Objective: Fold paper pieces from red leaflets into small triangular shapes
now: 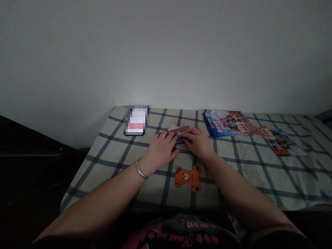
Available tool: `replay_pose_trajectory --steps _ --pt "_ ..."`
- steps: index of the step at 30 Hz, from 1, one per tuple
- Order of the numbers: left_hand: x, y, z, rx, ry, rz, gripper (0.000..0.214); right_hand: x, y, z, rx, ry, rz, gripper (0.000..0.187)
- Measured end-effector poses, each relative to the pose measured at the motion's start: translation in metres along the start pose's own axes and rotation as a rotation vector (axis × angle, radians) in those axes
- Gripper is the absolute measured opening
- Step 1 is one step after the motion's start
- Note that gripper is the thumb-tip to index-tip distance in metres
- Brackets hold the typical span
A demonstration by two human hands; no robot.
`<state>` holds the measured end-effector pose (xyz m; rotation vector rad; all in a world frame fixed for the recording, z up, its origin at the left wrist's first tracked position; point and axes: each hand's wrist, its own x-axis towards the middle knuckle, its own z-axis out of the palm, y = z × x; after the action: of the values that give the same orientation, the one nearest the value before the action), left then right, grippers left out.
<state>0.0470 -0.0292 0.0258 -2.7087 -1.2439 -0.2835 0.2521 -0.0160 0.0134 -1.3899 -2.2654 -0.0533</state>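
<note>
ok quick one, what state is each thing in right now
Left hand: fingers laid on the leaflet
Right hand: fingers bent, at the leaflet's right end
Leaflet: looks folded small, partly hidden
Stack of leaflets: unevenly piled, lying flat
Single leaflet: lying unfolded
Phone: screen lit, content unreadable
Bracelet: worn on left wrist

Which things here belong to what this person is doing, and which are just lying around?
In the work:
- small printed paper being handled
- probably the leaflet stack and single leaflet, with similar colourful print

Apparently just lying about:
- phone, off to the left
- orange bear figure on the checked cloth
</note>
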Motion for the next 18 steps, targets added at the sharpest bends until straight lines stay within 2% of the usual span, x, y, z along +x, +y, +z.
replay_pose_trajectory --steps 3,13,18 --pt "0.000 -0.004 0.002 -0.024 0.015 0.002 0.048 -0.002 -0.004 0.001 -0.028 -0.077 -0.037 0.027" --pt "0.000 -0.013 0.001 -0.090 0.012 0.044 0.044 0.001 -0.013 -0.007 -0.139 -0.212 -0.032 0.035" --pt "0.000 -0.013 0.002 -0.086 0.014 0.038 0.044 0.003 -0.021 -0.012 -0.171 -0.241 0.004 0.037"
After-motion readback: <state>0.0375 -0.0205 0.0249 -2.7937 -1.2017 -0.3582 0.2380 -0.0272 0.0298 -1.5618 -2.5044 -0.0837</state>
